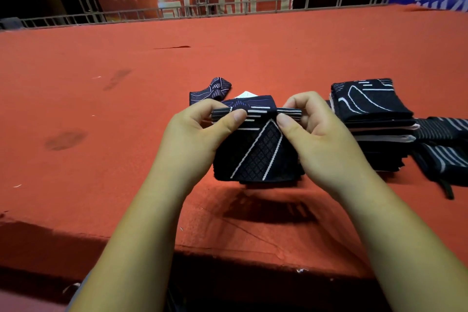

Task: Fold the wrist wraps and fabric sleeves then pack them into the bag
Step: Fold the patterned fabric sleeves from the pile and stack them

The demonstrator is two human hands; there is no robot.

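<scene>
A dark navy fabric sleeve (pixel 258 157) with white lines and a diamond grid hangs above the red carpeted surface (pixel 101 109). My left hand (pixel 200 139) pinches its top edge on the left, thumb in front. My right hand (pixel 319 137) pinches the same edge on the right. Just behind lies another patterned piece (pixel 215 90) with a white card (pixel 247 94) peeking out. To the right stands a stack of folded dark sleeves (pixel 372 119). No bag is in view.
More dark striped pieces (pixel 445 144) lie at the far right edge. The carpeted platform's front edge (pixel 228 256) runs just below my forearms. A metal truss rail (pixel 202 11) and red and blue banners stand along the far side.
</scene>
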